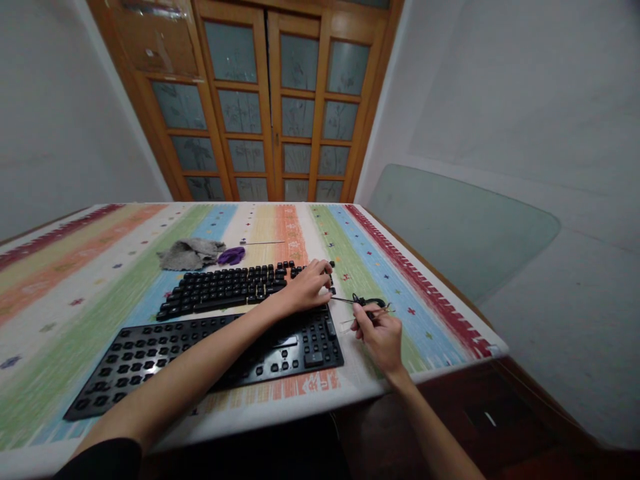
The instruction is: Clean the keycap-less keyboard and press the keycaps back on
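My left hand (311, 287) reaches over the right end of the loose black keycaps (225, 287), its fingers bent and drawn toward the thumb. Whatever lies between those fingertips is too small to make out. Below the forearm lies a black keyboard base (180, 353) with its key sockets bare, apart from a few keys near its right end. Just right of the base, my right hand (377, 333) is closed on a thin wire-like tool (347, 322). A black cable (373, 303) lies coiled behind that hand, and a thin dark strand runs from there toward the left fingers.
A grey cloth (193, 253) and a purple bundle (231, 256) sit behind the keycaps, with a thin rod (265, 243) beside them. A striped tablecloth (100, 267) covers the table. Wooden glazed doors (270, 107) stand beyond, with walls on both sides.
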A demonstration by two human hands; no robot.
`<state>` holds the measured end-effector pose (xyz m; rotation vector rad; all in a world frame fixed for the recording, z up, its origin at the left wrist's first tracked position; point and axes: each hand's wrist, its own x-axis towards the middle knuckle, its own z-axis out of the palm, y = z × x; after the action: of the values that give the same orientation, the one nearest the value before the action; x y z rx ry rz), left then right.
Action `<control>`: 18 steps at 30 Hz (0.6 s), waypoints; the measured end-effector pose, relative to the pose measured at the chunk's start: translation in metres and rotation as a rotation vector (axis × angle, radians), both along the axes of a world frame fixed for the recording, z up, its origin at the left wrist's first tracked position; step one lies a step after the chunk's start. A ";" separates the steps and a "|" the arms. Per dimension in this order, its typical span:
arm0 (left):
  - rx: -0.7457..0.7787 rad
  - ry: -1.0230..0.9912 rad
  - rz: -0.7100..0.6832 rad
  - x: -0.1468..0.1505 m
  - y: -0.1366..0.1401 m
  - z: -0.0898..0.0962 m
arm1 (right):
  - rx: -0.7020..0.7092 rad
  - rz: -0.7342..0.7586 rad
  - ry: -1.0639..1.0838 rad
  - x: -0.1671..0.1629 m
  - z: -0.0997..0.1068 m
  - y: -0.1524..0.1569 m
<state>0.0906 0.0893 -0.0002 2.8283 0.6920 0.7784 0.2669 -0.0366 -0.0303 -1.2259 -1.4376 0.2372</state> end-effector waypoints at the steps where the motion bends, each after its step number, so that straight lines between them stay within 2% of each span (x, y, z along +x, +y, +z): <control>1: 0.027 0.031 0.021 0.003 0.003 -0.002 | 0.003 -0.003 -0.002 0.000 -0.001 0.000; 6: 0.078 0.148 0.096 0.015 0.011 -0.009 | 0.014 -0.016 0.007 0.002 -0.004 -0.001; 18: 0.075 0.173 0.121 0.019 0.012 -0.014 | 0.004 0.005 0.049 0.001 -0.006 -0.002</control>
<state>0.1096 0.1014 -0.0138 2.9707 0.8839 0.5923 0.2677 -0.0382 -0.0365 -1.2057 -1.3986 0.2661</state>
